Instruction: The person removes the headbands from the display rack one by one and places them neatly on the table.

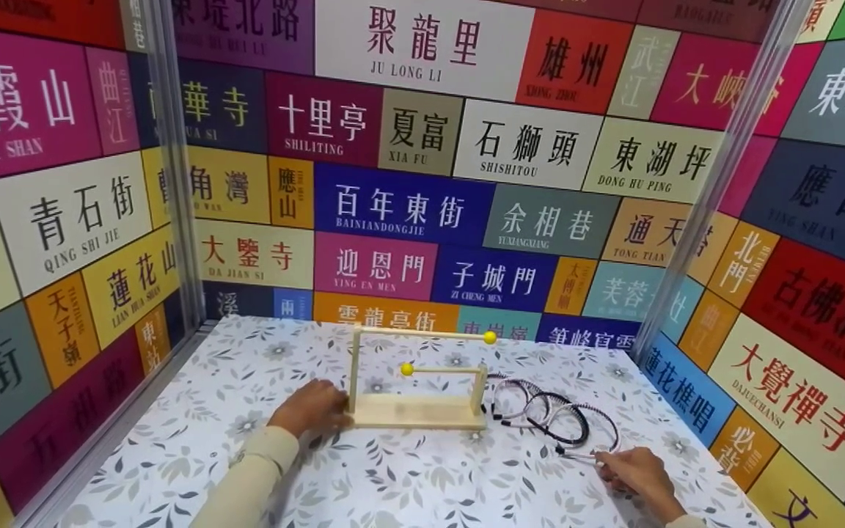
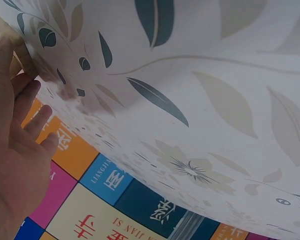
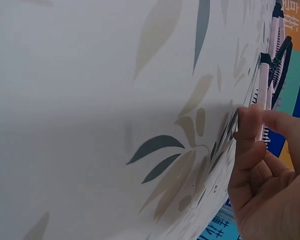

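A pale wooden stand (image 1: 415, 419) has a flat base, two uprights and two horizontal rods, each tipped with a yellow ball. At the left end of its base, my left hand (image 1: 312, 407) holds the wood between thumb and fingers. In the left wrist view a corner of the stand (image 2: 22, 55) shows at those fingertips. Right of the stand lie several thin headbands (image 1: 540, 411), pale and black with toothed inner edges, overlapping one another. My right hand (image 1: 639, 473) pinches the near end of a pale headband (image 3: 263, 82) with thumb and forefinger, close over the table.
The table (image 1: 246, 381) has a white cloth with grey leaves and flowers. Panels of coloured place-name signs (image 1: 400, 202) rise behind and on both sides, with metal posts (image 1: 184, 198) at the corners.
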The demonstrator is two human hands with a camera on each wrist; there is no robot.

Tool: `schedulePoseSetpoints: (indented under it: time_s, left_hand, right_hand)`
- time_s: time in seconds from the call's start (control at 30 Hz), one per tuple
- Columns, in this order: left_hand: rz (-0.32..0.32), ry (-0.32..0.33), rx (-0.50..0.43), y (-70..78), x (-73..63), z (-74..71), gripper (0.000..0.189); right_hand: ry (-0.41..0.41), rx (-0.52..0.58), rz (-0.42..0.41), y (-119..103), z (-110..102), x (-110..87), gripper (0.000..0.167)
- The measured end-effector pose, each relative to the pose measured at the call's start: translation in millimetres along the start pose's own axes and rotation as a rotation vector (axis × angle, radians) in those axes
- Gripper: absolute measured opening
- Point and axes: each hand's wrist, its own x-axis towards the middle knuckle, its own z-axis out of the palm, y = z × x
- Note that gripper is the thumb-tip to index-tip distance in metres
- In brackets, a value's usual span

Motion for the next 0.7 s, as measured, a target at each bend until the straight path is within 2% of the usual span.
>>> schedulePoseSetpoints:
  time_s: [0.13,0.37,0.6,0.7]
  left_hand:
    - [0.021,0.01,0.02,2.2,-0.4,-1.5,0.026]
    - [0.004,-0.007,0.012,0.1,2.9,1.2,0.026]
    - [-0.011,-0.015,0.015,-1.0,3.5,2.5,0.026]
    - [-0.029,-0.031,0.015,-0.9,3.9,1.5,0.028]
  right_hand:
    - [0.006,0.061,0.021,1.1,0.8,-1.8,0.032]
    - [0.01,0.078,-0.004,5.3,0.8,-3.9,0.029]
    - [-0.005,-0.054,-0.05,4.1,-4.8,-3.7,0.029]
    - [-0.012,-0.041,-0.069,4.0,-6.5,-4.9,0.029]
